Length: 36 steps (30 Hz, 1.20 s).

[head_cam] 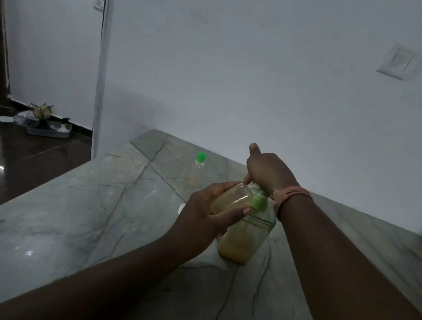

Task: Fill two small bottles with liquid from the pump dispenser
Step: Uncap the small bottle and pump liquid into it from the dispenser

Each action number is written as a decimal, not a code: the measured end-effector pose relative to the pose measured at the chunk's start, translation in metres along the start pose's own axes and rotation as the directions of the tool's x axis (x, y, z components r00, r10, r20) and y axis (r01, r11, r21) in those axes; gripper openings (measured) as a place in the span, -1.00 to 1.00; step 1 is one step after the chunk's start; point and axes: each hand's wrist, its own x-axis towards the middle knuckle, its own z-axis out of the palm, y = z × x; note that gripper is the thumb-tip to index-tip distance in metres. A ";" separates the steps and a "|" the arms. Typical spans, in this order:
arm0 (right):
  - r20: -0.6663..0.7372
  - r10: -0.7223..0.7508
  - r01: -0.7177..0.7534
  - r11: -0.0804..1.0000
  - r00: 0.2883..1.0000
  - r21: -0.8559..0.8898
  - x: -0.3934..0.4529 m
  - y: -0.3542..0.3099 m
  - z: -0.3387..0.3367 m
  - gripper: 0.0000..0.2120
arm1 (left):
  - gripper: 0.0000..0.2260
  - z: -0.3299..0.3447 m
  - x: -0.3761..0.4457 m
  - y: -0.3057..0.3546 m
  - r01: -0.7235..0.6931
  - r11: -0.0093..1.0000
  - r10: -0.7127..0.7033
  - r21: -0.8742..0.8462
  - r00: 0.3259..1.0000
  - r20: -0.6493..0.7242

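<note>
Pump dispenser [244, 237] sits upright on the grey marble surface [73, 223], roughly dead centre, with yellowish liquid pooled in the bottom and a green pump top. Left hand [208, 215] comes in from 7 o'clock and is wrapped around a small clear bottle [232, 197], holding it tilted on its side right up against the pump's spout; the bottle already has some yellow liquid in it. Right hand [268, 171] comes in from 4 o'clock and sits on top of the pump head, fingers curled down over it, thumb sticking up. Pink thread band [293, 194] on that wrist.

Second small bottle [197, 170] stands at about 11 o'clock from the dispenser, well apart, green cap on, a bit of liquid at its base. Small white thing [182, 208], maybe a cap, peeks out just beside the left hand.
</note>
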 end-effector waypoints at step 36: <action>0.081 0.041 -0.036 0.998 0.996 -0.059 0.003 0.000 0.000 -0.53 | -0.63 0.001 -0.004 0.005 0.017 1.000 -0.017 -0.009 1.000 -0.007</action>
